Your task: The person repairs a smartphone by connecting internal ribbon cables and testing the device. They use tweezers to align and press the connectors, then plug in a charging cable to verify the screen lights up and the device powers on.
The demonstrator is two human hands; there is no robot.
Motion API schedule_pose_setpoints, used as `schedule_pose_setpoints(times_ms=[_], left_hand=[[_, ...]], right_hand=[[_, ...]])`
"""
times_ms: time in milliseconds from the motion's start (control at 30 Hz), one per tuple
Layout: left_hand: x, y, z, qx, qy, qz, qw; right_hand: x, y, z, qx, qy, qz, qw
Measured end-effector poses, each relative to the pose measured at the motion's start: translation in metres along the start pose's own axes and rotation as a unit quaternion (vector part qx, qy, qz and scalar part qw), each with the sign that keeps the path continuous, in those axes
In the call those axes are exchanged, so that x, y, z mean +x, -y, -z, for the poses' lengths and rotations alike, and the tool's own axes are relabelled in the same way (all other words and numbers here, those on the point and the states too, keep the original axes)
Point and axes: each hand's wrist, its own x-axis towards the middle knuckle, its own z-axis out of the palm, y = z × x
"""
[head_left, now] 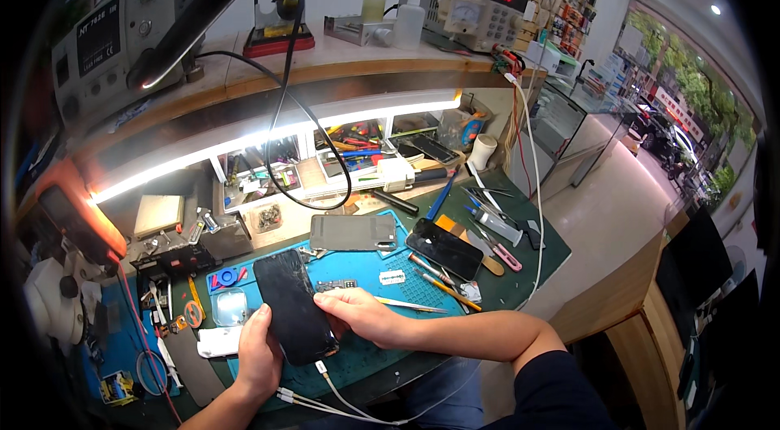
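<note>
A black smartphone (291, 304) is held upright and slightly tilted between my two hands, above the blue work mat. My left hand (260, 349) grips its lower left edge, thumb along the side. My right hand (361, 316) pinches the right edge with thumb and fingers. The lower right corner of the phone looks worn or broken. Just below its bottom edge is the white plug of a cable (322, 368); I cannot tell whether it is plugged in. A small circuit board (336, 285) lies beyond my right hand, partly hidden. Tweezers (410, 304) rest beside my right wrist.
On the blue mat (431, 288) lie a grey phone panel (353, 232), another black phone (444, 248) and a razor blade (392, 276). Pliers (505, 257) and a syringe (500, 227) are at right. Behind stands a shelf (366, 64) with a power supply (463, 4).
</note>
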Motion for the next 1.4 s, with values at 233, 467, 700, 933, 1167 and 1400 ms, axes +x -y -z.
schedule_pose_setpoints(times_ms=[233,467,700,933,1167,1400], left_hand=[[0.001,0.004,0.003,0.003,-0.012,-0.009,1.000],[-0.003,-0.002,-0.007,0.009,-0.002,-0.004,1.000],[-0.001,0.001,-0.002,0.011,-0.003,0.001,1.000],[-0.001,0.001,-0.003,0.011,-0.013,0.003,1.000],[-0.001,0.001,-0.005,0.015,-0.012,0.001,1.000],[0.000,0.002,-0.001,0.009,0.000,0.013,1.000]], right_hand=[[-0.001,0.001,-0.001,-0.001,0.011,0.005,1.000],[-0.003,0.002,0.000,-0.014,0.004,0.009,1.000],[-0.002,-0.001,0.002,-0.010,0.013,0.016,1.000],[-0.002,0.001,0.000,-0.018,0.005,0.010,1.000],[0.000,-0.003,0.002,-0.012,0.005,0.018,1.000],[-0.001,-0.001,0.003,-0.013,0.007,0.007,1.000]])
